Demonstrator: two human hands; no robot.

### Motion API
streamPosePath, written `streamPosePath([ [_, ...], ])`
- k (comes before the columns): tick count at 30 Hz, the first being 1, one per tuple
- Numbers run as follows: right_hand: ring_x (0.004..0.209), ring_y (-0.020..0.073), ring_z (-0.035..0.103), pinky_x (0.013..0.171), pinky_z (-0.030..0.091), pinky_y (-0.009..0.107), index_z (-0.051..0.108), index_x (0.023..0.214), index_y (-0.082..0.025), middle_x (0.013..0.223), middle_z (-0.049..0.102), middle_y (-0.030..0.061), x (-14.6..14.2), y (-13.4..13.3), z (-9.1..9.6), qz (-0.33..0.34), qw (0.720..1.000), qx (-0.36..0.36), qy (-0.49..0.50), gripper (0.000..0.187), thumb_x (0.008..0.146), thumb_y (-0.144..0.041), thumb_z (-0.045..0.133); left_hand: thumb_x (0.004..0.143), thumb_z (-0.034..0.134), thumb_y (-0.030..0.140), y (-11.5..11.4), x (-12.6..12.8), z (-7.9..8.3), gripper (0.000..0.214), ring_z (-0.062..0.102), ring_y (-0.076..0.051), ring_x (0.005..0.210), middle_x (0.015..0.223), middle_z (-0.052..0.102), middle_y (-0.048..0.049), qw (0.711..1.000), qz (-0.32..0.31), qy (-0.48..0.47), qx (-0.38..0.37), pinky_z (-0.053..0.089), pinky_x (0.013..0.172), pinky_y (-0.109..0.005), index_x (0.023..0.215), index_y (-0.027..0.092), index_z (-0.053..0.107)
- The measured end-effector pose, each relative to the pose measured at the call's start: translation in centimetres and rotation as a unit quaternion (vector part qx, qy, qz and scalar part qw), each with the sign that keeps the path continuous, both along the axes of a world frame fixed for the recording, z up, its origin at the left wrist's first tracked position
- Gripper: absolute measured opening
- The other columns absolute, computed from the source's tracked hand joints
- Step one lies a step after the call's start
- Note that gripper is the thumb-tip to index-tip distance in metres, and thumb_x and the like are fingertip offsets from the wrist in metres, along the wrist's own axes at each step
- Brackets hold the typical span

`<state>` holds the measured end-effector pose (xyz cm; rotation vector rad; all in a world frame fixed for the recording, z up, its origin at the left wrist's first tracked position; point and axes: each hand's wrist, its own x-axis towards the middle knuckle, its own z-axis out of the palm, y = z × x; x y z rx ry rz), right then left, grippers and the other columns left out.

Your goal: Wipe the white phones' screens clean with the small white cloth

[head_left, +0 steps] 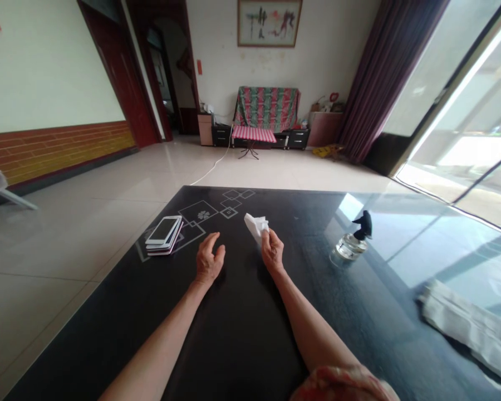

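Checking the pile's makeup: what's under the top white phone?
Beneath the white phone, edges of more flat devices show, the lowest pinkish-edged; the black table supports them. Most of their upper faces and the spot underneath are covered. The left hand hides none of the pile.

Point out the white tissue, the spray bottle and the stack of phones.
White tissue (256,225): head view, on its crumpled middle.
Spray bottle (351,245): head view, on its clear body.
Stack of phones (164,231): head view, on the top phone's screen.

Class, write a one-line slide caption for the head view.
Right hand holding a white tissue over a dark table bearing stacked devices and a spray bottle; left hand empty.
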<state>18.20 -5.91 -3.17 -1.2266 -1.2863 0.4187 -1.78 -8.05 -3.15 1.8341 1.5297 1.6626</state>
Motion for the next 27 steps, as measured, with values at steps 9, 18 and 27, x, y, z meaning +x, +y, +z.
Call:
streamPosePath([
  [9, 0.056, 0.0146, 0.048, 0.05, 0.039, 0.025, 0.065, 0.083, -0.017, 0.065, 0.058, 0.0017, -0.8, -3.6, 2.2, 0.163, 0.943, -0.206, 0.205, 0.038, 0.08, -0.052, 0.049, 0.058, 0.076, 0.042, -0.2, 6.5, 3.3, 0.036, 0.055, -0.013, 0.052, 0.059, 0.065, -0.0029, 0.875, -0.159, -0.383, -0.249, 0.041, 0.052, -0.024, 0.076, 0.01, 0.071],
  [18, 0.055, 0.012, 0.051, 0.054, 0.041, 0.024, 0.065, 0.091, -0.017, 0.068, 0.063, -0.0001, 2.9, -4.9, 1.1, 0.293, 0.895, -0.21, 0.261, 0.04, 0.072, -0.052, 0.067, 0.057, 0.078, 0.036, -1.4, 8.7, 2.3, 0.028, 0.054, -0.013, 0.051, 0.057, 0.065, -0.002, 0.869, -0.179, -0.361, -0.288, 0.039, 0.05, -0.024, 0.071, 0.012, 0.072],
  [27, 0.05, 0.0118, 0.051, 0.047, 0.039, 0.022, 0.064, 0.081, -0.016, 0.063, 0.062, 0.0008, 4.2, -3.3, -0.6, 0.231, 0.897, -0.226, 0.301, 0.034, 0.072, -0.048, 0.065, 0.058, 0.08, 0.04, -0.4, 10.6, 1.0, 0.042, 0.059, -0.015, 0.055, 0.068, 0.07, -0.0068, 0.792, -0.262, -0.428, -0.347, 0.043, 0.053, -0.025, 0.086, 0.009, 0.073],
])
